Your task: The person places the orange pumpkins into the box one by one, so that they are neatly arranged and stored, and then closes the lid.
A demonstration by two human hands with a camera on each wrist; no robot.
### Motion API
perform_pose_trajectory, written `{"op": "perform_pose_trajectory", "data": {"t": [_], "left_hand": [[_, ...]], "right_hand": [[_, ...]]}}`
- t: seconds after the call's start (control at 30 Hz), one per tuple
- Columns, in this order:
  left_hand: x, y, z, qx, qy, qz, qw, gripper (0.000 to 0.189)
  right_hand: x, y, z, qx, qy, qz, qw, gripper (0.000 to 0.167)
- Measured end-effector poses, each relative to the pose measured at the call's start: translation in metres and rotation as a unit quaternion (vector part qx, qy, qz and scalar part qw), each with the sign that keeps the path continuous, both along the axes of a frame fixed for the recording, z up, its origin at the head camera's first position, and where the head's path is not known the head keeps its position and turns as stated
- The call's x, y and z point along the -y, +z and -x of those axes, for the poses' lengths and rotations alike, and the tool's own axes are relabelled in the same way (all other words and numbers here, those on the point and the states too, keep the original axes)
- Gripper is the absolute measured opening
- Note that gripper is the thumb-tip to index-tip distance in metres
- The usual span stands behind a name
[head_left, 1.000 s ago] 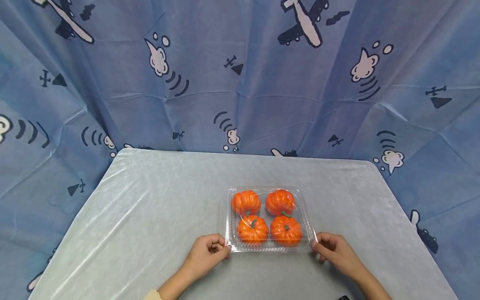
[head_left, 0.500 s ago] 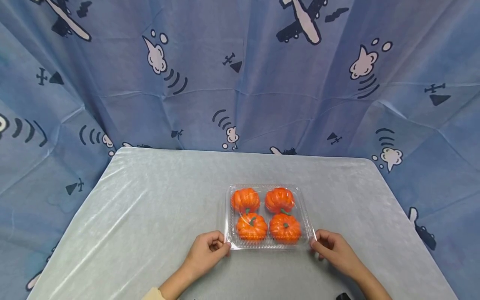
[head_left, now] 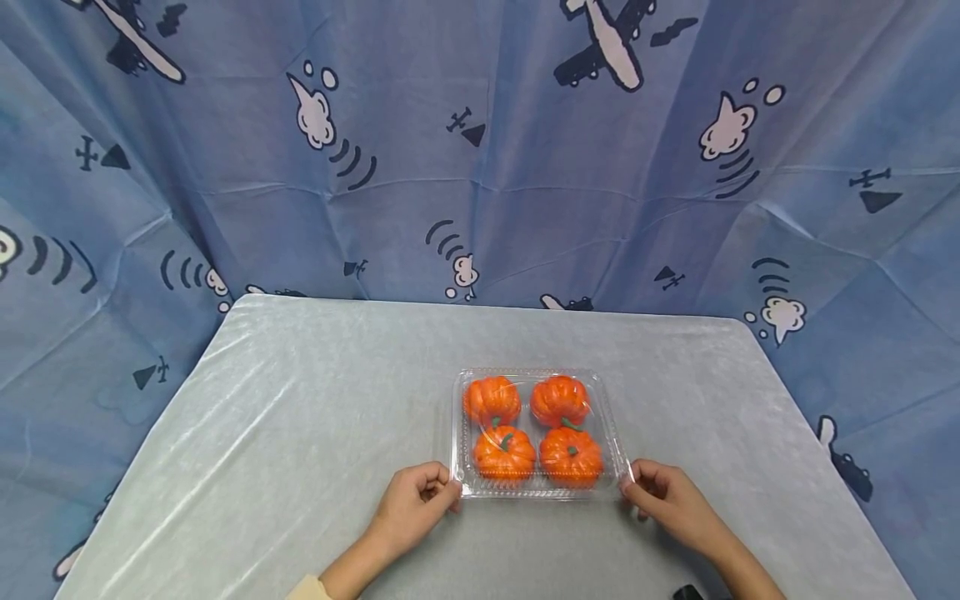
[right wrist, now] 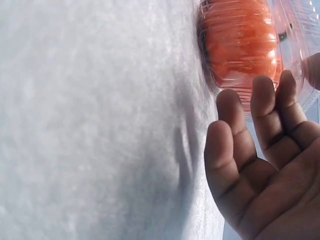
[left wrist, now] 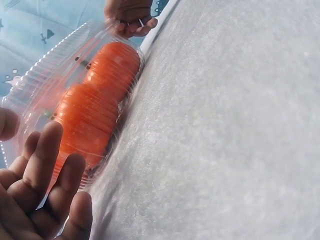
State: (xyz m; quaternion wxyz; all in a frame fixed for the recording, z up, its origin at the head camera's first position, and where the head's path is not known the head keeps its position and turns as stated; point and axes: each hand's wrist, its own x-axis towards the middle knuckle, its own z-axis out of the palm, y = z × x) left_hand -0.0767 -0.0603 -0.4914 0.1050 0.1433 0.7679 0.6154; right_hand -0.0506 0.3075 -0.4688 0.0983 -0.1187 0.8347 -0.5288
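Note:
A clear plastic clamshell box (head_left: 534,492) rests on the table, its ribbed lid down. Several small orange pumpkins (head_left: 573,458) with green stems sit inside in two rows. At the box's near left corner, my left hand (head_left: 408,507) pinches the rim between thumb and forefinger. My right hand (head_left: 675,504) pinches the rim at the near right corner the same way. In the left wrist view, the other fingers (left wrist: 44,155) are bent loosely beside the box wall. The right wrist view shows likewise loose fingers (right wrist: 242,132) near a pumpkin (right wrist: 240,42) behind the plastic.
A pale grey cloth covers the table (head_left: 315,400). Behind it and along both sides hangs a blue curtain (head_left: 405,150) printed with planes and clouds. A small black object (head_left: 686,592) shows at the bottom edge beside the right forearm.

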Motion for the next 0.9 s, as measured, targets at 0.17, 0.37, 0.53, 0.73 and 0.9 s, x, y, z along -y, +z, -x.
{"op": "perform_pose_trajectory", "data": {"t": [0.17, 0.37, 0.53, 0.73, 0.9], "left_hand": [[0.0005, 0.0001, 0.0006, 0.018, 0.000, 0.002, 0.9998, 0.020], [0.0019, 0.0021, 0.0012, 0.018, -0.013, 0.024, 0.9995, 0.021], [0.0018, 0.0034, 0.0024, 0.015, -0.015, 0.055, 0.9983, 0.020], [0.0002, 0.0035, 0.0021, 0.018, -0.007, 0.050, 0.9985, 0.020], [-0.0009, 0.0033, 0.0017, 0.025, -0.004, 0.034, 0.9991, 0.020]], "right_hand": [[0.0001, 0.0005, -0.0003, -0.003, 0.005, 0.007, 1.0000, 0.012], [-0.0013, 0.0022, 0.0001, 0.028, 0.016, 0.020, 0.9993, 0.016], [-0.0015, 0.0040, 0.0008, 0.030, 0.012, 0.008, 0.9994, 0.018], [-0.0013, 0.0068, 0.0021, 0.039, 0.016, -0.003, 0.9991, 0.020], [-0.0030, 0.0038, 0.0020, 0.030, 0.025, 0.013, 0.9991, 0.018]]}}
